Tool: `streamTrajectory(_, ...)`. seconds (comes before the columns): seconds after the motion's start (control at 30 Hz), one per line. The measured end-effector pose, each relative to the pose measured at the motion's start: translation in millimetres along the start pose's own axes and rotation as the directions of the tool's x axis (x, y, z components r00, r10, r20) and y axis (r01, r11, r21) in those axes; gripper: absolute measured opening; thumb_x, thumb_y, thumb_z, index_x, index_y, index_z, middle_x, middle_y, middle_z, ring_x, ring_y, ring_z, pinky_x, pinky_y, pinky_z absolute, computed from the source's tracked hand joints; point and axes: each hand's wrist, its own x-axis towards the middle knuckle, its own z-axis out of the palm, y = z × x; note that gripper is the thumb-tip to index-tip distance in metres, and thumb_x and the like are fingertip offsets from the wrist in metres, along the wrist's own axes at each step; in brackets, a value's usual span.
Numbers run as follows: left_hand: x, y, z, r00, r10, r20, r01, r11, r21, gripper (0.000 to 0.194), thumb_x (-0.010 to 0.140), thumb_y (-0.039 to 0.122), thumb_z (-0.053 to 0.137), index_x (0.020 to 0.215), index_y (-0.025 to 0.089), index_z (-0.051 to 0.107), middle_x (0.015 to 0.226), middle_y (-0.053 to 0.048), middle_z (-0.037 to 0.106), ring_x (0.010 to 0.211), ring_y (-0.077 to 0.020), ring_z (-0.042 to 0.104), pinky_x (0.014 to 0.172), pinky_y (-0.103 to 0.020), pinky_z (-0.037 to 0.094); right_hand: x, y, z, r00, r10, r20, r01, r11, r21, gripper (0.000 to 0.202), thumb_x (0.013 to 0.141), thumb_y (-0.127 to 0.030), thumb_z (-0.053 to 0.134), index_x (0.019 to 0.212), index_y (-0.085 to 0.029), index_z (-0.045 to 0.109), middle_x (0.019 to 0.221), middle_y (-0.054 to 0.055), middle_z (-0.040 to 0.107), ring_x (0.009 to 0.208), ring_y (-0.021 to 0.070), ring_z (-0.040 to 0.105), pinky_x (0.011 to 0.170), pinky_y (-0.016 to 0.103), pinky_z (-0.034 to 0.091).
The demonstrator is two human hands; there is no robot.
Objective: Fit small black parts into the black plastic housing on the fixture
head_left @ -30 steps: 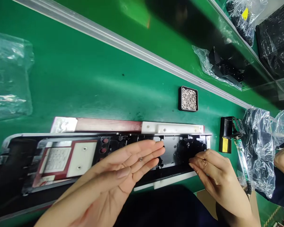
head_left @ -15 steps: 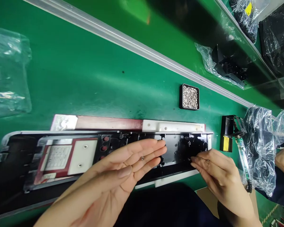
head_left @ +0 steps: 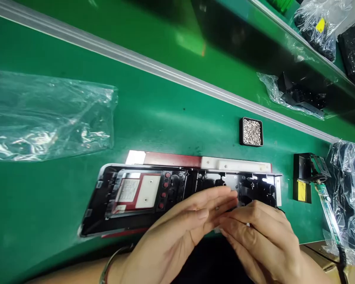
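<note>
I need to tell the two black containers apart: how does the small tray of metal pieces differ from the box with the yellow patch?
The tray is squarish; the box is longer and narrower.
The tray is filled with silvery pieces; the box shows none.
The tray's visible sides are plain black; the box bears a yellow patch.
Both are black and sit on the green bench.

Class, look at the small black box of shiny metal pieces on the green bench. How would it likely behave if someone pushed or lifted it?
The small black box looks rigid, with straight walls. Well filled with metal pieces, it may feel heavy for its size. It has no lid on, so tilting would probably spill them.
</note>
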Motion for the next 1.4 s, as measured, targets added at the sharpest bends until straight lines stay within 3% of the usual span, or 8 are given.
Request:
streamTrajectory(0.17, -2, -5, -1.1, 0.999, -0.043, -0.026, 0.042, 0.999, -0.020, 0.040, 0.088, 0.053, 0.077, 0.123, 0.036, 0.075, 0.142, -0.002, 0.066, 0.140, -0.0223, 0.056, 0.110, -0.023, 0.052, 8, 7, 14, 0.998, -0.005, -0.070, 0.006, 1.000, 0.022, 0.012, 0.111, 0.000, 0.057, 0.117, 0.000, 0.068, 0.105, 0.014, 0.063, 0.087, 0.0220, 0.063, 0.072, 0.033, 0.055)
streamTrajectory(0.37, 1, -11, -5.0, 0.990, -0.119, -0.070, 0.117, 0.993, -0.035, 0.050, 0.080, 0.061, 0.082, 0.124, 0.038, 0.074, 0.146, -0.005, 0.062, 0.148, -0.0358, 0.045, 0.127, -0.056, 0.036, 8, 10, 19, 0.993, 0.016, -0.118, -0.018, 1.000, -0.015, 0.011, 0.111, -0.001, 0.058, 0.119, -0.004, 0.065, 0.104, 0.011, 0.062, 0.089, 0.0205, 0.064, 0.076, 0.031, 0.056)
streamTrajectory(0.6, -4, -10, -6.1, 0.998, -0.065, 0.019, 0.066, 0.996, -0.052, 0.043, 0.089, 0.053, 0.077, 0.129, 0.039, 0.071, 0.149, -0.005, 0.060, 0.150, -0.0336, 0.043, 0.129, -0.054, 0.033, 2, 7, 16, 0.992, 0.067, -0.111, -0.070, 0.997, -0.024, 0.012, 0.111, 0.000, 0.058, 0.117, -0.006, 0.066, 0.106, 0.010, 0.063, 0.089, 0.0188, 0.064, 0.077, 0.028, 0.055)
streamTrajectory(0.8, -1, -13, -6.7, 0.993, -0.066, 0.097, 0.072, 0.996, -0.058, 0.045, 0.090, 0.051, 0.077, 0.132, 0.039, 0.069, 0.155, -0.005, 0.055, 0.154, -0.0370, 0.036, 0.130, -0.063, 0.023, 3, 9, 21, 0.994, 0.035, -0.108, -0.036, 0.999, -0.010, 0.014, 0.112, 0.000, 0.053, 0.119, -0.005, 0.063, 0.104, 0.012, 0.060, 0.087, 0.0203, 0.061, 0.073, 0.030, 0.053)
streamTrajectory(0.93, 1, -13, -7.6, 0.990, -0.114, 0.077, 0.117, 0.993, -0.033, 0.050, 0.085, 0.057, 0.079, 0.131, 0.043, 0.068, 0.155, -0.005, 0.054, 0.154, -0.0390, 0.034, 0.129, -0.071, 0.015, 2, 11, 24, 0.994, -0.033, -0.101, 0.027, 0.998, -0.058, 0.016, 0.114, -0.001, 0.048, 0.121, -0.002, 0.061, 0.106, 0.014, 0.060, 0.089, 0.0234, 0.059, 0.075, 0.034, 0.051)
streamTrajectory(1.07, -1, -10, -8.4, 0.987, -0.148, 0.066, 0.149, 0.989, -0.010, 0.055, 0.083, 0.060, 0.080, 0.133, 0.041, 0.067, 0.157, -0.006, 0.052, 0.155, -0.0372, 0.034, 0.129, -0.068, 0.016, 1, 12, 20, 0.996, -0.071, -0.052, 0.070, 0.997, -0.034, 0.021, 0.115, -0.001, 0.043, 0.125, 0.001, 0.062, 0.112, 0.015, 0.061, 0.092, 0.0242, 0.059, 0.079, 0.035, 0.052)
streamTrajectory(1.23, -2, -10, -9.0, 0.980, -0.189, 0.055, 0.190, 0.982, -0.013, 0.066, 0.079, 0.062, 0.082, 0.138, 0.037, 0.064, 0.155, -0.008, 0.053, 0.153, -0.0352, 0.037, 0.130, -0.065, 0.018, 2, 10, 14, 0.996, -0.028, -0.085, 0.032, 0.999, 0.040, 0.018, 0.112, 0.002, 0.053, 0.127, -0.001, 0.062, 0.113, 0.015, 0.063, 0.095, 0.0221, 0.061, 0.081, 0.032, 0.055)
streamTrajectory(1.4, -4, -9, -4.3, 0.986, -0.164, 0.028, 0.164, 0.986, 0.001, 0.045, 0.085, 0.062, 0.074, 0.128, 0.047, 0.069, 0.150, 0.003, 0.059, 0.154, -0.0362, 0.035, 0.128, -0.069, 0.011, 0, 8, 13, 0.994, 0.040, -0.104, -0.043, 0.999, -0.030, 0.011, 0.113, -0.002, 0.057, 0.119, -0.005, 0.065, 0.108, 0.012, 0.063, 0.094, 0.0206, 0.063, 0.077, 0.030, 0.054)
